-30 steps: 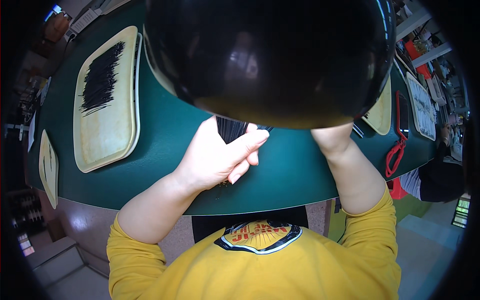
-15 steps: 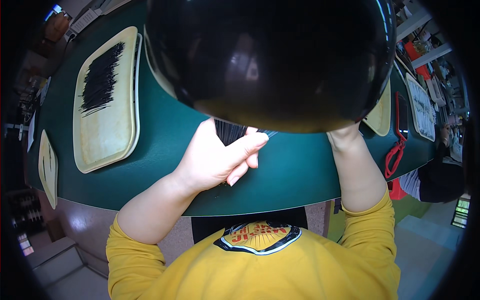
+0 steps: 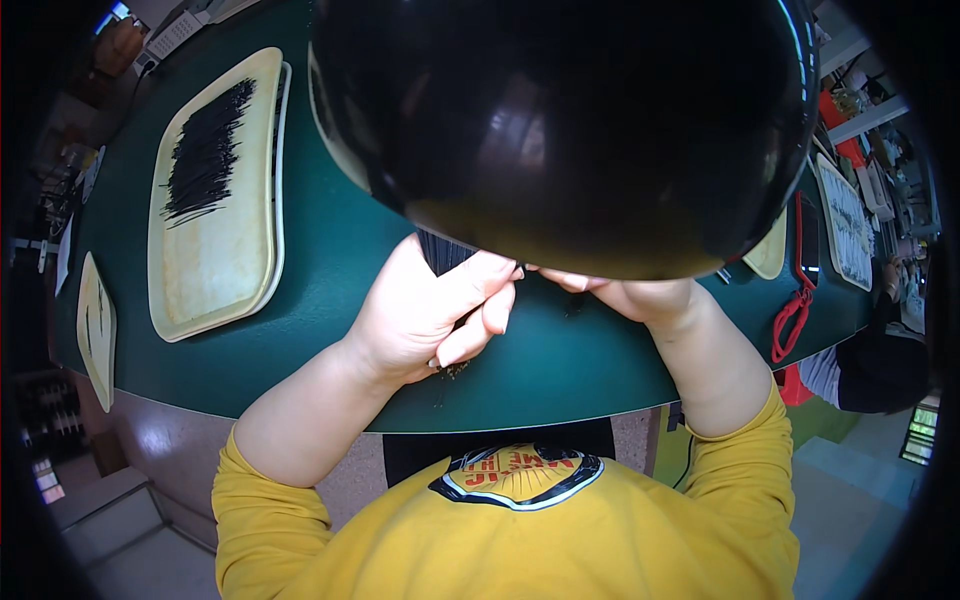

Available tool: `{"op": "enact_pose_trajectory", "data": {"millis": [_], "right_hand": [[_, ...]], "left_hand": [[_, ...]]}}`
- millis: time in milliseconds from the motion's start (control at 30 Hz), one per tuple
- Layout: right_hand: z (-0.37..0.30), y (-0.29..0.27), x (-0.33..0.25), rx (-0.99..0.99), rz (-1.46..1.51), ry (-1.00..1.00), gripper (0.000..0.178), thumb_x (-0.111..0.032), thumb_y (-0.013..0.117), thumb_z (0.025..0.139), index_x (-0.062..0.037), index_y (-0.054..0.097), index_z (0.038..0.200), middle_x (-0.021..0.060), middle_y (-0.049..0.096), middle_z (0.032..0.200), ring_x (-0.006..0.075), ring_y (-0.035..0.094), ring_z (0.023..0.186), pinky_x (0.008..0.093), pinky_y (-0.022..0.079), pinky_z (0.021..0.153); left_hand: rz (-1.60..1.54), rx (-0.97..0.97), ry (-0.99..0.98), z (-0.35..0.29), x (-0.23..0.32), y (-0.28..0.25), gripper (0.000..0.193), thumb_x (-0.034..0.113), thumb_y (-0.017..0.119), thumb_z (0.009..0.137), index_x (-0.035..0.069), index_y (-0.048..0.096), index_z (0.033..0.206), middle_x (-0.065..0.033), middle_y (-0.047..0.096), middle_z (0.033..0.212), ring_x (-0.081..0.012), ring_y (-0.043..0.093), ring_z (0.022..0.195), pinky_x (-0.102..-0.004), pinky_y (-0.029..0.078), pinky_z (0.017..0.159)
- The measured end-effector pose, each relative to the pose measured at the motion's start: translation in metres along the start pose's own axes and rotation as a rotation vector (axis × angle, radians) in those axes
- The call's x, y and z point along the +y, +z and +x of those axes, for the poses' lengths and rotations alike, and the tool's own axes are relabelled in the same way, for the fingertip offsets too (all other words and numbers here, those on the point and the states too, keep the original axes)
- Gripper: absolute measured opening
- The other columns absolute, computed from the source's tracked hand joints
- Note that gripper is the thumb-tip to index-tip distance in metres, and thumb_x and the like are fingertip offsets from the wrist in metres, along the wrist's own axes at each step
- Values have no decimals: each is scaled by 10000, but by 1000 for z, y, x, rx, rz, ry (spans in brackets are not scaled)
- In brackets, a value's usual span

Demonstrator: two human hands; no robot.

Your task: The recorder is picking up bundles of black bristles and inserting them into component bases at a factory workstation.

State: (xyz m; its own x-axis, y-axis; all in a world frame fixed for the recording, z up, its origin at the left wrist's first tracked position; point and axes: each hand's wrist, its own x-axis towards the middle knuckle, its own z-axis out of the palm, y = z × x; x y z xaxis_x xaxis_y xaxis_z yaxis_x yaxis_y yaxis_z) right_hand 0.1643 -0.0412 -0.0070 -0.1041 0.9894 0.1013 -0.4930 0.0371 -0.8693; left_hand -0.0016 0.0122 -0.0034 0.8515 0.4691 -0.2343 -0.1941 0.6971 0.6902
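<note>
My left hand (image 3: 425, 315) is closed around a bundle of thin black wires (image 3: 443, 253), with the thumb laid over it. The far part of the bundle goes out of sight under a large glossy black dome (image 3: 560, 130), which looks like a lamp shade. Close to the left fingertips is my right hand (image 3: 640, 297), its fingers bent inward and partly covered by the dome's rim. What the right fingers hold, if anything, cannot be made out. Small brownish wire ends poke out below my left hand.
A cream tray (image 3: 195, 285) with a spread of black wires (image 3: 208, 150) rests on another tray at left. A smaller tray (image 3: 98, 345) lies at the green table's (image 3: 330, 370) left edge. At right are a cream tray (image 3: 768, 255), a phone with red strap (image 3: 792, 325) and a white tray (image 3: 842, 220).
My right hand has come left from under the dome, close to the left fingertips. The left fingers have curled closer. The dome appears slightly farther right and lower.
</note>
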Motion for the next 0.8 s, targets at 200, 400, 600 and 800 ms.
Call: {"op": "enact_pose_trajectory", "data": {"millis": [200, 400, 600, 800], "right_hand": [[1, 14, -10, 63, -294, -27, 117, -75, 513, 763, 10, 574, 711, 29, 552, 607, 60, 495, 550, 173, 390, 531], [1, 7, 0, 202, -249, -141, 276, -185, 422, 809, -6, 523, 624, 7, 444, 490, 44, 350, 428, 184, 278, 432], [0, -5, 3, 127, -81, -91, 312, -127, 315, 814, 58, 516, 664, 80, 460, 490, 66, 352, 399, 166, 294, 418], [-2, -3, 6, 204, -28, -32, 291, -133, 290, 825, 57, 501, 761, 87, 489, 541, 63, 363, 420, 155, 263, 395]], "left_hand": [[132, 8, 37, 0, -4, 3, 91, 92, 473, 799, 2, 480, 789, -62, 508, 532, -55, 374, 283, -150, 272, 271], [212, 55, 69, -1, -3, 5, 81, 71, 463, 795, -7, 481, 784, -70, 513, 527, -67, 394, 284, -155, 281, 271], [168, -18, 92, -1, -5, 3, 116, 78, 427, 817, -24, 479, 803, -82, 515, 535, -77, 398, 285, -159, 284, 274], [125, -23, 83, -1, -4, 4, 137, 90, 403, 830, -24, 471, 798, -93, 516, 550, -78, 398, 295, -162, 298, 286]]}}
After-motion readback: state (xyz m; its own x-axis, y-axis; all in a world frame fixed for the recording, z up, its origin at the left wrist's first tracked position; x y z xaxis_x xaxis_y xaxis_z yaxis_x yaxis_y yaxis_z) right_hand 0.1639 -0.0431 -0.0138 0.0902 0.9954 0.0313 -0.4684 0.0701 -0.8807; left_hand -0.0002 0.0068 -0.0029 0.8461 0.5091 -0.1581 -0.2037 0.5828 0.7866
